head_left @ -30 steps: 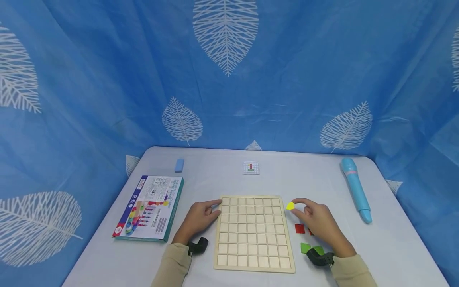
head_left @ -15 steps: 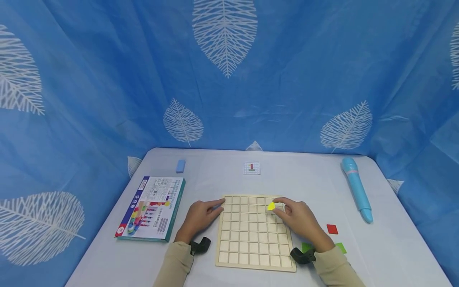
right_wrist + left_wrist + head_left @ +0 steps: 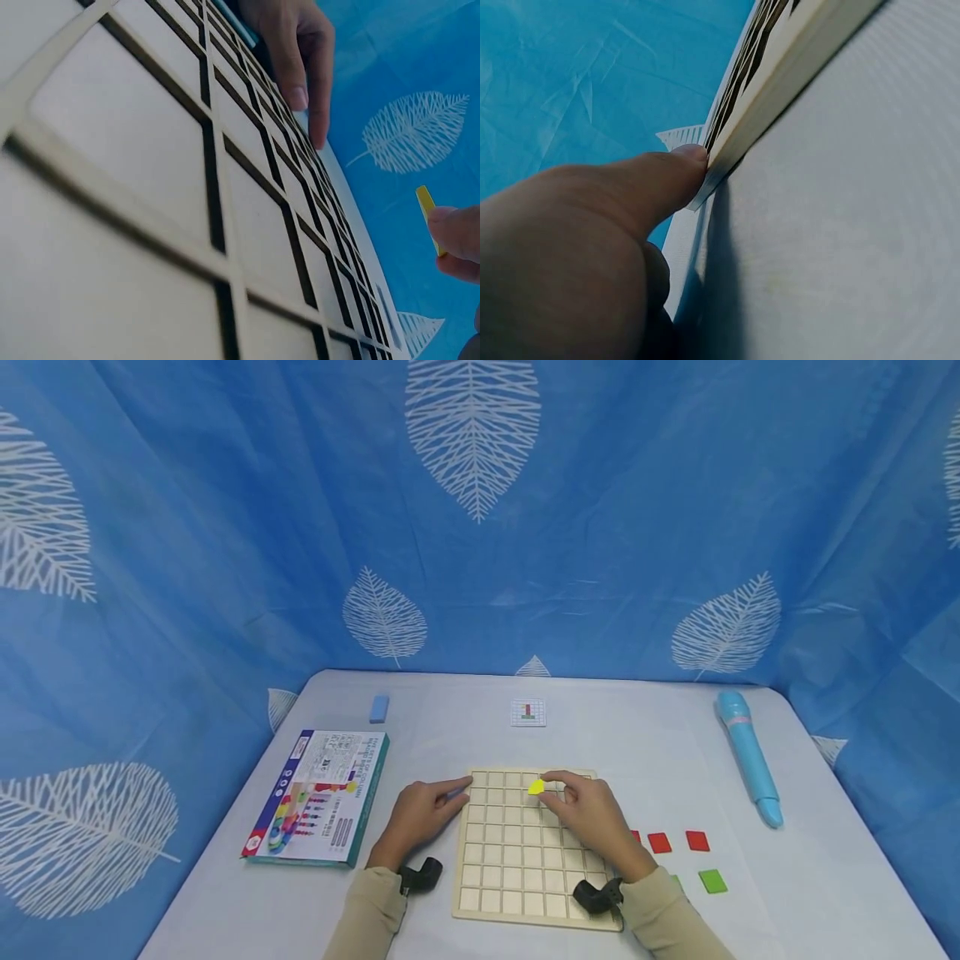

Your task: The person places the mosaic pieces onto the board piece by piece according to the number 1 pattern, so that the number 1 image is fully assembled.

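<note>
Head view: held a thin, flat yellow tile [image 3: 536, 787] pinched between thumb and forefinger of the right hand [image 3: 588, 810], tilted and clear of a pale wooden board with a raised square grid [image 3: 491, 856], over its far rows near the middle columns; could not tell the exact cell underneath. Rested the extended forefinger and thumb of the left hand [image 3: 416, 814] against the board's left edge, close to its far corner, gripping nothing, apparently to steady it. Saw no tile in any visible cell, so judged the step in hand to be setting a first one. Had square red tiles [image 3: 659, 843] and square green tiles [image 3: 712, 882] lying on the white-covered bench [image 3: 810, 893] to the right, and a small white card with a printed figure [image 3: 528, 712] beyond the far edge, perhaps a position guide. Judged the next move to call for choosing the cell, levelling the tile, squaring it to the ridges, lowering it in, and only then loosening the pinch.
</note>
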Motion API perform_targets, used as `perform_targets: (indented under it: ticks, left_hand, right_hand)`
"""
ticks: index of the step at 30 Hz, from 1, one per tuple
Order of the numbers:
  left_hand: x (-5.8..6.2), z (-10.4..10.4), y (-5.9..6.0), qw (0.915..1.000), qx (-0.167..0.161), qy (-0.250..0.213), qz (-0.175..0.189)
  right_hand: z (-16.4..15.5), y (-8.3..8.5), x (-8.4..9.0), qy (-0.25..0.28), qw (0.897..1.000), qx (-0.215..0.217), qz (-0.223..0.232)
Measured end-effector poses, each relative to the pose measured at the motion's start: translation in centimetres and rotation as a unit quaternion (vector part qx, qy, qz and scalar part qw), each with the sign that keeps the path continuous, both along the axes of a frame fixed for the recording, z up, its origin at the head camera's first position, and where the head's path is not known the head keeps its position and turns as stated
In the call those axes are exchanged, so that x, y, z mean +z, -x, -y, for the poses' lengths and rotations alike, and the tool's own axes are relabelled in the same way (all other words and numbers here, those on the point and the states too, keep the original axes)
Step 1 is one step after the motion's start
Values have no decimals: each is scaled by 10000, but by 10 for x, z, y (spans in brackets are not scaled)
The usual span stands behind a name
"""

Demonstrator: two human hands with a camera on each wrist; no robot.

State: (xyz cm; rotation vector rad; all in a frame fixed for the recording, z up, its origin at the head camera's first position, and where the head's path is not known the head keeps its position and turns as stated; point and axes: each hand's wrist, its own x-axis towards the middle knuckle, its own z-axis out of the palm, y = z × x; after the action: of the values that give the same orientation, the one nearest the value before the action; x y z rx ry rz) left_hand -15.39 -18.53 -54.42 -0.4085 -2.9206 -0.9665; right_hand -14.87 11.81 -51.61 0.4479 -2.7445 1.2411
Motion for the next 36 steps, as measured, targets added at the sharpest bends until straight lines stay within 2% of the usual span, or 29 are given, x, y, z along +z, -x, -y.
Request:
perform_targets:
  ticks: [10,16,25,30,36]
  left_hand:
    - [1,1,-2,10000,-8,-25,-68]
    - [2,0,-3,10000,5,-15,30]
    - [2,-1,0,10000,-10,-18,-77]
    - [1,0,-1,10000,50,18,-60]
    - [1,-1,-2,10000,51,-18,-35]
  right_hand:
    - [23,2,-7,-48,9998,-128,-127]
    - [32,-1,-16,-148,9998,-54,-141]
    - [40,-3,-21,-554,9967,-205,-563]
    - [42,-4,-22,-863,9943,-139,-614]
    - [42,-4,-24,-948,9929,-184,-691]
